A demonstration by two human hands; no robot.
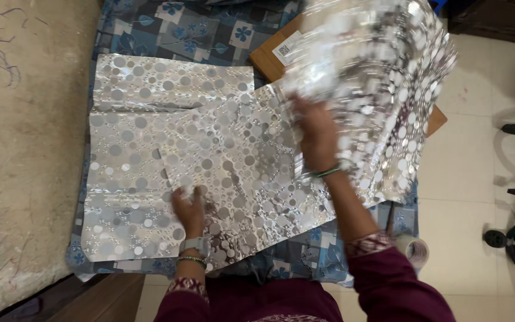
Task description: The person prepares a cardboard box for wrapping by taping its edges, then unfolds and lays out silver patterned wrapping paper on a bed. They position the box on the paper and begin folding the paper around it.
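The left hand (pixel 189 209) is lying flat and spread, fingers open, pressing down on the silver foil sheet (pixel 168 155) near its close edge; it is grasping nothing, only pinning the sheet to the bed. A watch (pixel 194 244) and a beaded bangle (pixel 191 259) are sitting on that wrist, just behind the palm.

The right hand (pixel 317 137) is closed on a raised foil sheet (pixel 382 77), gripping it at its lower left edge. From the grip this sheet is billowing up and away to the right, blurred, and hanging down past the wrist, where a green bangle (pixel 328 172) is showing.

The flat sheet is spreading left and away from the left hand, with dotted circles all over it, and its right edge is reaching just under the right hand. Whether the two sheets are joined there, I cannot tell.

Beneath the flat sheet a blue flowered bedcover (pixel 192 30) is showing beyond both hands. Behind the right hand's grip a wooden board (pixel 266 59) is peeking out from under the lifted foil. Below the right forearm, a tape roll (pixel 413 245) is standing by the bed's edge. Both sleeves (pixel 388 280) are maroon.
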